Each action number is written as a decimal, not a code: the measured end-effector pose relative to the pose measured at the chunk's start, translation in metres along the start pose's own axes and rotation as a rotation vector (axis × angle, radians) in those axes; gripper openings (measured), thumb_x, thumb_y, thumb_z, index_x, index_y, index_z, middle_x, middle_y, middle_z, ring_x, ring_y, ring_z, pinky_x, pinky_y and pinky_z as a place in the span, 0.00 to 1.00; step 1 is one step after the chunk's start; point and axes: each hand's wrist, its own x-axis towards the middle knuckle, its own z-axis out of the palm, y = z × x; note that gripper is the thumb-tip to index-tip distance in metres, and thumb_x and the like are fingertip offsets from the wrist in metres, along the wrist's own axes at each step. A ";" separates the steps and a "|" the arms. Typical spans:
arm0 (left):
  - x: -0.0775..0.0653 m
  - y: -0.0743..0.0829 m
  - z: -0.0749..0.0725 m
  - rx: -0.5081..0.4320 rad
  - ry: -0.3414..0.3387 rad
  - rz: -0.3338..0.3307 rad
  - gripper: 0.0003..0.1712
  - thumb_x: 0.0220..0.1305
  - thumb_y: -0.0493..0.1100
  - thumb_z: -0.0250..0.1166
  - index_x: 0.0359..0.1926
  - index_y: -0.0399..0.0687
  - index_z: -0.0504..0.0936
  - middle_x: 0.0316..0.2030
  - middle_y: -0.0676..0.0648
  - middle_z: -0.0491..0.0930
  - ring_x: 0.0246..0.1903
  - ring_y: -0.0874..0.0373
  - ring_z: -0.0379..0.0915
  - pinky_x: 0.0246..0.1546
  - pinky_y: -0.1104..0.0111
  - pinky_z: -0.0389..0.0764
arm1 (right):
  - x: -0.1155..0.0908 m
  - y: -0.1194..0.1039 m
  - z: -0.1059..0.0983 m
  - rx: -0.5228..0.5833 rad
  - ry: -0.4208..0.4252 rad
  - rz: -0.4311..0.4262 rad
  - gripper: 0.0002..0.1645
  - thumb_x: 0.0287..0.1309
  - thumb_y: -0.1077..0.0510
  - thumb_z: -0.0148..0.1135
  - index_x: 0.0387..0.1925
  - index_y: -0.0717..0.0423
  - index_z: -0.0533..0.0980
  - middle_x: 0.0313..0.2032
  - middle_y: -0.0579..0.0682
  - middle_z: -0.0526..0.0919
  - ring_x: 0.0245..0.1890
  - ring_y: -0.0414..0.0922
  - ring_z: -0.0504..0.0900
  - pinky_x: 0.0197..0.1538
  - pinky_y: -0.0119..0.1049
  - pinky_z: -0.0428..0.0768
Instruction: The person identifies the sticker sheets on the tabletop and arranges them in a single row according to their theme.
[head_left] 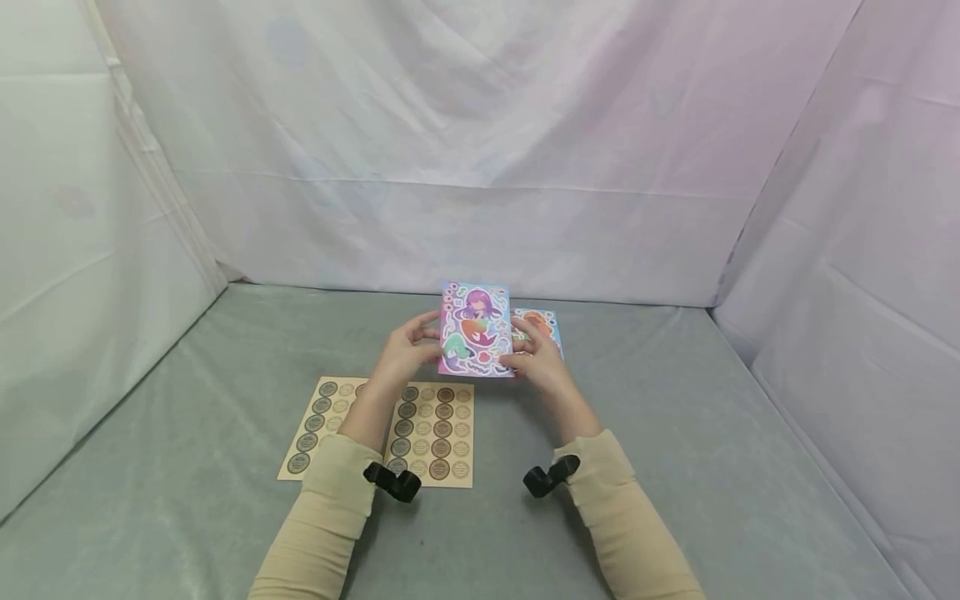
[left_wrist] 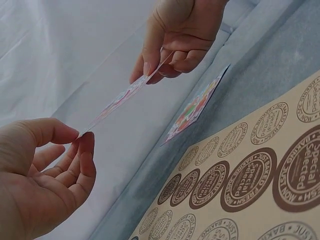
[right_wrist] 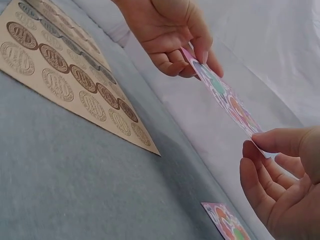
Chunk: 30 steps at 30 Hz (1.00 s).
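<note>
A mermaid sticker sheet (head_left: 476, 330) with a purple-haired figure and an orange tail is held up off the table between both hands. At its left edge, the left hand (head_left: 406, 350) pinches it between thumb and fingers. The right hand (head_left: 542, 358) grips the opposite edge the same way, thumb on the printed face. In the left wrist view the sheet (left_wrist: 117, 102) appears nearly edge-on, stretched flat between the two hands. Behind the right fingers, a second colourful sticker sheet (head_left: 551, 323) lies on the table, partly covered in the head view.
Two tan sheets of round "Special Selected" seal stickers (head_left: 461, 433) lie side by side on the grey cloth-covered table (head_left: 675, 433), partly under the left forearm. White curtains (head_left: 450, 225) enclose the back and sides. Black wrist cameras (head_left: 551, 477) sit on both sleeves.
</note>
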 end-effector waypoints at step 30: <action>-0.014 0.012 0.031 -0.065 -0.056 -0.005 0.39 0.53 0.24 0.61 0.67 0.45 0.66 0.37 0.41 0.79 0.29 0.53 0.78 0.38 0.60 0.82 | -0.035 -0.013 -0.034 -0.080 0.023 -0.008 0.45 0.50 0.71 0.67 0.69 0.50 0.63 0.35 0.54 0.78 0.29 0.44 0.79 0.29 0.32 0.81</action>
